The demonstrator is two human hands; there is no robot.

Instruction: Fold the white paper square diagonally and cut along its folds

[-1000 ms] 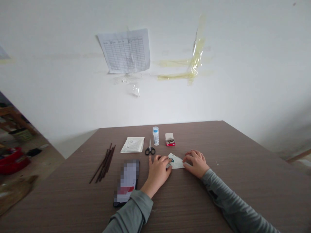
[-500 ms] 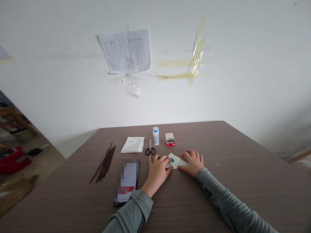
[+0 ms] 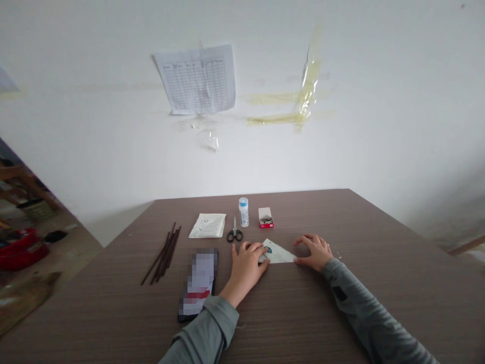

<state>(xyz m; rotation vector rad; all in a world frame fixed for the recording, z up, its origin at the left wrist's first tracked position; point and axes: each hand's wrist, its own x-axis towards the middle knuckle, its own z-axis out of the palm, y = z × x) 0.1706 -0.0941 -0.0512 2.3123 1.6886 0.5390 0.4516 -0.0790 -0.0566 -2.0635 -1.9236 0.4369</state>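
The folded paper, a pale triangle with a teal mark near its left end, lies flat on the surface, directly in front of the scissors and the red box of pins. The left hand rests on its left end, with the fingers curled over the edge; they seem to press down rather than clench, though whether the paper is pinched beneath them cannot be told. The right hand sits at the paper's right tip, its fingers spread and released, gripping nothing.

Behind are a small bottle with a blue cap and a white packet. To the left lie a bundle of dark sticks and a phone (its screen is blurred out).

With only one hand holding it, the light paper could swivel or slip if the left hand drags, and any fold could spring open if that pressure eases. A careless reach forward could also topple the upright bottle or catch the scissors.
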